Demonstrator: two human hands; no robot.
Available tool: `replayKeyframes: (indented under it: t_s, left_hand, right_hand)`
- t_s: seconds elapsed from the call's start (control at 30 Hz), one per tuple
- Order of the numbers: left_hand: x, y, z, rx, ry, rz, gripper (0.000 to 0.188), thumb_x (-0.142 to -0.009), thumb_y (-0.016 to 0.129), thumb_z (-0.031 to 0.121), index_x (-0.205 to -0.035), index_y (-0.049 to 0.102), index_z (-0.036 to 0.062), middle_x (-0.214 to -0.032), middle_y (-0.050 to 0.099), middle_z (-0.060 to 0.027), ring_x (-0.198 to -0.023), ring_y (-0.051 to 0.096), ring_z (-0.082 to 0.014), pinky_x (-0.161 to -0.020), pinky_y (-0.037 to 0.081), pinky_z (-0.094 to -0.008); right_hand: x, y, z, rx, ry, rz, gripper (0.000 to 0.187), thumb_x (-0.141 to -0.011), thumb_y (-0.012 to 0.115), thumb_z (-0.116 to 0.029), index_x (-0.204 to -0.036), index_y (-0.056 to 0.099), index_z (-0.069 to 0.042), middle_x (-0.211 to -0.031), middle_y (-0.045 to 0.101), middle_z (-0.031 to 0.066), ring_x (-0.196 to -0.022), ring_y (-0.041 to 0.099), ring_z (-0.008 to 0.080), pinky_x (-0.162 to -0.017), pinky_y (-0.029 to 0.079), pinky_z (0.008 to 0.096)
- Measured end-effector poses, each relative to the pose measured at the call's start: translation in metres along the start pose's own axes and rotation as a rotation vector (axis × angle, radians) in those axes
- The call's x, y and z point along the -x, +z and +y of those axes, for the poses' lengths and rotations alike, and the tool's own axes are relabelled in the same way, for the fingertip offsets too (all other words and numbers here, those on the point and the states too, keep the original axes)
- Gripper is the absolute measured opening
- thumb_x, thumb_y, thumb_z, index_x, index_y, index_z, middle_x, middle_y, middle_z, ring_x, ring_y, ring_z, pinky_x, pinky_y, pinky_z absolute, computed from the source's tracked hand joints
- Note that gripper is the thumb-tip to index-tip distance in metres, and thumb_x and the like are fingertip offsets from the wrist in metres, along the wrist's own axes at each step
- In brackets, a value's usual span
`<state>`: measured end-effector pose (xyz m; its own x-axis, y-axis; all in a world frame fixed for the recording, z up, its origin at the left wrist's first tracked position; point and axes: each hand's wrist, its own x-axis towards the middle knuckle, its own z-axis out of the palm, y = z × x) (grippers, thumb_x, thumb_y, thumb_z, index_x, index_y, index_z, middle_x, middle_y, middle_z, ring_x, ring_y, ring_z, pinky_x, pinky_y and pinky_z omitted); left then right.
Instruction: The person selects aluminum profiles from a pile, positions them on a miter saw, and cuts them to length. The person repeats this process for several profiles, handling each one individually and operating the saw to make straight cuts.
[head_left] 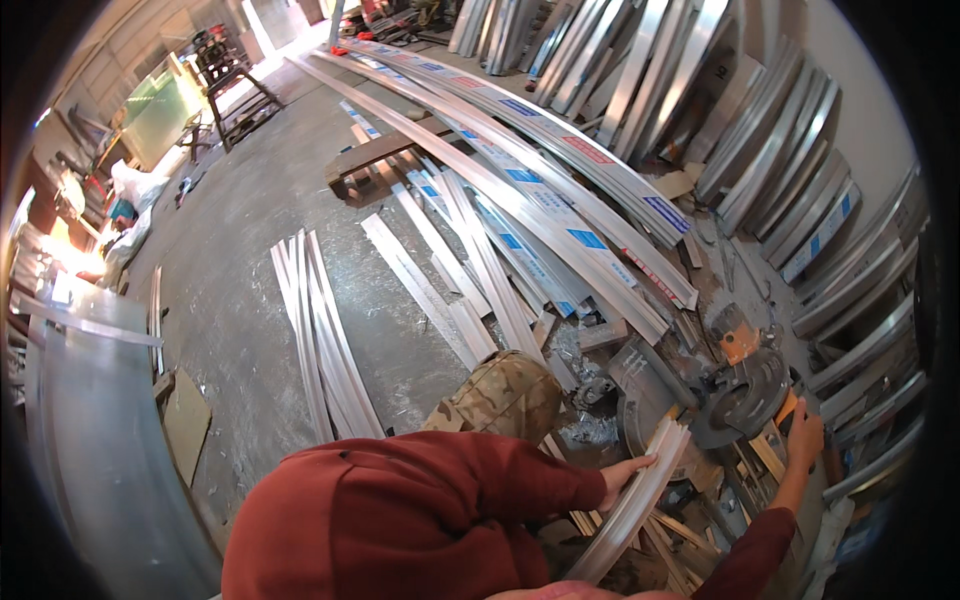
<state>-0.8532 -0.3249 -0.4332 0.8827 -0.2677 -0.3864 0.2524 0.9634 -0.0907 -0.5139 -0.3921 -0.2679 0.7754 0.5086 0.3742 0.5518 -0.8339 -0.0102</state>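
Observation:
My left hand [622, 480] is closed on a pale aluminium profile [632, 510], with the thumb lying along its top. The profile runs from the lower edge up to the saw, its cut end beside the round grey guard. My right hand [803, 440] is wrapped round the orange handle [787, 407] of a mitre saw [745, 400]. How far the blade stands from the profile, I cannot tell. My knee in camouflage trousers [505, 395] is bent to the left of the saw.
Long metal profiles [560, 215] in printed film lie across a wooden support [390, 155]. Shorter profiles [325, 340] lie on the concrete floor. Many metal lengths [780, 150] lean along the right wall. Offcuts [670, 545] are strewn below the saw. A sheet [90, 420] stands at left.

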Motion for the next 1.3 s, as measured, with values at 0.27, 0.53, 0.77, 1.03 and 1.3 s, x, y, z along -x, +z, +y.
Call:
replayKeyframes:
  t_s: [0.27, 0.53, 0.77, 1.03, 1.3]
  left_hand:
    - [0.001, 0.015, 0.002, -0.212, 0.269, 0.270, 0.081, -0.076, 0.045, 0.085, -0.105, 0.060, 0.0102, -0.079, 0.064, -0.0098, -0.064, 0.062, -0.0243, -0.056, 0.054, -0.0422]
    - [-0.007, -0.001, -0.013, -0.532, 0.099, 0.244, 0.036, -0.088, 0.066, 0.023, -0.116, 0.053, 0.0030, -0.100, 0.062, -0.0105, -0.088, 0.063, -0.0231, -0.077, 0.054, -0.0390]
    - [-0.035, 0.002, -0.029, -0.690, 0.361, 0.328, 0.040, -0.080, 0.067, 0.009, -0.114, 0.049, -0.0002, -0.097, 0.060, -0.0120, -0.083, 0.063, -0.0233, -0.074, 0.055, -0.0394]
    - [-0.046, 0.004, -0.030, -0.831, 0.413, 0.443, 0.041, -0.079, 0.065, 0.009, -0.114, 0.048, -0.0028, -0.099, 0.060, -0.0132, -0.085, 0.062, -0.0239, -0.076, 0.054, -0.0380]
    - [-0.062, -0.003, -0.029, -0.896, 0.417, 0.417, 0.038, -0.079, 0.065, 0.008, -0.111, 0.048, -0.0025, -0.096, 0.060, -0.0118, -0.082, 0.061, -0.0228, -0.074, 0.053, -0.0366]
  right_hand:
    - [-0.015, -0.010, -0.010, 0.069, 0.103, -0.263, 0.076, -0.090, 0.039, -0.067, -0.107, 0.067, 0.002, -0.110, 0.064, 0.0274, -0.105, 0.059, 0.0458, -0.087, 0.046, 0.0493]
    - [0.006, -0.029, -0.010, 0.018, -0.044, -0.150, 0.076, -0.091, 0.038, -0.069, -0.057, 0.052, -0.003, -0.054, 0.050, 0.0111, -0.052, 0.050, 0.0304, -0.054, 0.040, 0.0441]
    - [0.015, -0.037, -0.021, 0.078, -0.022, -0.192, 0.079, -0.090, 0.038, -0.068, -0.069, 0.070, 0.000, -0.067, 0.065, 0.0178, -0.065, 0.064, 0.0367, -0.061, 0.049, 0.0469]
    - [0.026, -0.029, -0.020, 0.001, -0.035, -0.093, 0.081, -0.090, 0.037, -0.071, -0.059, 0.061, 0.000, -0.057, 0.056, 0.0174, -0.055, 0.057, 0.0358, -0.055, 0.044, 0.0480]
    - [0.033, -0.027, -0.019, 0.015, -0.020, -0.112, 0.078, -0.090, 0.039, -0.069, -0.065, 0.067, -0.001, -0.063, 0.062, 0.0188, -0.063, 0.062, 0.0372, -0.058, 0.047, 0.0485]
